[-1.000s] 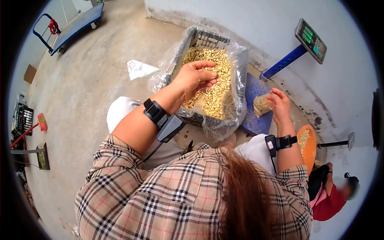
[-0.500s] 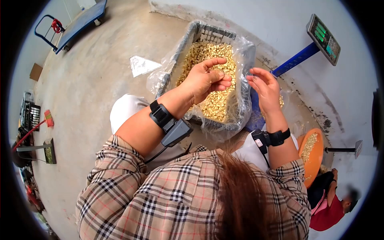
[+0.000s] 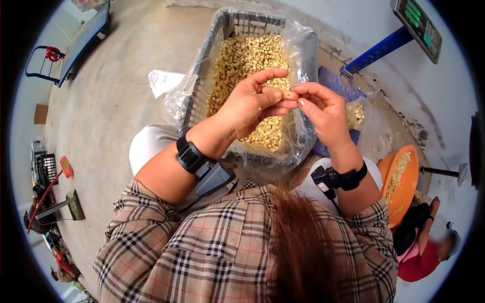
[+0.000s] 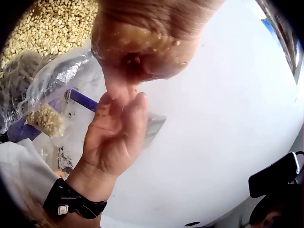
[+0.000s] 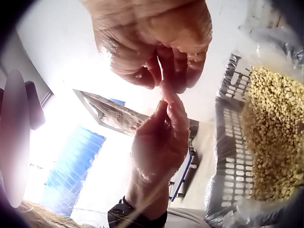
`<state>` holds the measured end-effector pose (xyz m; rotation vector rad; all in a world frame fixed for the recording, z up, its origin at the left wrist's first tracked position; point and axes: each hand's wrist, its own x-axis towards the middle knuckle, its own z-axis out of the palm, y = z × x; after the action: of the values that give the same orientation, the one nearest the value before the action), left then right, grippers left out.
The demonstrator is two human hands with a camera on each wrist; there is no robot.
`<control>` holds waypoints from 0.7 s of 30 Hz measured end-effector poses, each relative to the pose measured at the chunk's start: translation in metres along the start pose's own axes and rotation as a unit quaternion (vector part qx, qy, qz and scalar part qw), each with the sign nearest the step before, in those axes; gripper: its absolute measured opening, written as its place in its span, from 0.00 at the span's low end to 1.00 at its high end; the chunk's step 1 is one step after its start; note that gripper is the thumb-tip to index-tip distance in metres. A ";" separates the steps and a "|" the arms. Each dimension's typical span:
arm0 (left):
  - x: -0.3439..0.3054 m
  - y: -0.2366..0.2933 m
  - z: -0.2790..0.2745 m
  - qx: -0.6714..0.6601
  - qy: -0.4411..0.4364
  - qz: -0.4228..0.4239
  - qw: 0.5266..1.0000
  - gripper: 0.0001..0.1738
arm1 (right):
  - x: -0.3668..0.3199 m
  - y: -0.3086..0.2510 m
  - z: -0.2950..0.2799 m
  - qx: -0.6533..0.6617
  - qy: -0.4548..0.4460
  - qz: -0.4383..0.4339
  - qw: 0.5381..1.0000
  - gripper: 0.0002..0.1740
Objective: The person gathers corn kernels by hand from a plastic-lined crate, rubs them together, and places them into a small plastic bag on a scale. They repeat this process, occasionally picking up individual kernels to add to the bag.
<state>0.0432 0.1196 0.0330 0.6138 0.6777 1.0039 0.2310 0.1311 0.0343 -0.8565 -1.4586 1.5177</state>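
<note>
My left hand (image 3: pixel 252 101) is held over a plastic-lined crate (image 3: pixel 201 76) of pale yellow, corn-like kernels (image 3: pixel 252 50). Its index finger is stretched out, and the thumb lies along the finger below. From the right, my right hand (image 3: pixel 326 113) meets it, thumb and index finger pinching around a left fingertip. In the right wrist view, that left fingertip (image 5: pixel 165 89) sits between the right hand's fingers. Bits of wet, pale residue cling to the left palm (image 4: pixel 156 38). I cannot tell whether a small piece lies between the fingers.
Beside the crate, a clear bag of kernels (image 3: pixel 355 115) rests near a blue platform scale (image 3: pixel 333 83) with its display (image 3: pixel 418 28). An orange basin (image 3: pixel 404 184) stands at the right near a seated person (image 3: pixel 422 257). A blue trolley (image 3: pixel 86 43) is far left.
My right hand has come left from beside the bag of kernels to the left hand's fingertips. The left hand keeps nearly the same shape. The head view has shifted slightly.
</note>
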 end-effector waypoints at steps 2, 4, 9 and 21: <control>0.002 -0.001 -0.001 -0.004 -0.005 0.001 1.000 0.23 | 0.001 0.001 -0.001 -0.006 0.001 -0.006 1.000 0.11; 0.001 -0.003 -0.002 -0.006 -0.007 0.003 1.000 0.23 | 0.001 0.003 0.000 -0.006 0.011 -0.012 1.000 0.09; 0.000 -0.003 -0.004 0.006 0.003 0.004 1.000 0.25 | 0.004 0.006 0.003 -0.019 0.007 -0.015 1.000 0.06; 0.001 -0.009 -0.008 0.047 0.023 0.011 0.999 0.22 | 0.001 0.007 0.010 -0.014 -0.001 -0.014 1.000 0.07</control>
<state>0.0426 0.1182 0.0217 0.6838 0.7626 1.0136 0.2211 0.1283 0.0277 -0.8468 -1.4901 1.4816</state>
